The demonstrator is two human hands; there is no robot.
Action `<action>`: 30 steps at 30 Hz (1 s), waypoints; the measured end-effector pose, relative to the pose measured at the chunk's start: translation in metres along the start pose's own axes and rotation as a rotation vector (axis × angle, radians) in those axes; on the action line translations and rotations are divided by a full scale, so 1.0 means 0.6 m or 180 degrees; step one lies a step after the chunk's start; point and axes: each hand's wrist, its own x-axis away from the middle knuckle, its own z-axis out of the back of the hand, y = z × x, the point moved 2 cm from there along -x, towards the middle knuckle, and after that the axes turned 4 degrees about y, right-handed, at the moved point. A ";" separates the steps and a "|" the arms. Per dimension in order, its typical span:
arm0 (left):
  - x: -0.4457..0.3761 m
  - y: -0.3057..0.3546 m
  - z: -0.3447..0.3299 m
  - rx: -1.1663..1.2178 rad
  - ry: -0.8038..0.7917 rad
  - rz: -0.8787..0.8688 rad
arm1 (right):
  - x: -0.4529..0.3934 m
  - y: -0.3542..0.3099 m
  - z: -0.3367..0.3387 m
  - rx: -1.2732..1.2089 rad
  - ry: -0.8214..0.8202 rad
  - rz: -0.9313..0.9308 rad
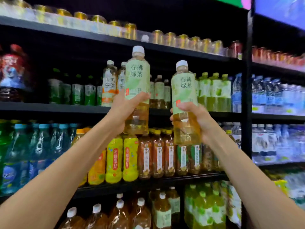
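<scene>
Two identical green-tea bottles with white caps and pale green labels are held up in front of a drinks shelf. My left hand point(125, 109) grips the lower half of the left bottle point(137, 80), which stands upright and slightly higher. The right bottle point(184, 90) is gripped low down by my right hand point(196, 119), with fingers wrapped round its amber lower part. Both bottles hang in the air before the second shelf point(66, 107), with a gap on the shelf behind them.
Black shelving holds rows of bottles: white-capped tea bottles point(109, 83), green bottles point(214, 91), yellow bottles point(122, 159), blue bottles point(41, 146), water bottles point(270, 95). Gold cans point(181, 40) line the top shelf. A black upright post point(246, 96) divides the shelf units.
</scene>
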 end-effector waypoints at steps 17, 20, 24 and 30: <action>-0.349 -0.145 -0.264 -0.0726 -0.0379 -0.0311 | -0.279 0.013 0.237 -0.0217 -0.0073 -0.0050; -0.393 -0.181 -0.294 -0.1084 -0.0486 -0.0136 | -0.323 0.014 0.261 -0.0228 -0.0163 -0.0098; -0.437 -0.216 -0.326 -0.1143 -0.0702 0.0282 | -0.363 0.021 0.289 -0.0199 -0.0256 -0.0153; -0.473 -0.246 -0.363 -0.1329 -0.0816 0.0312 | -0.387 0.031 0.316 -0.0338 -0.0423 -0.0045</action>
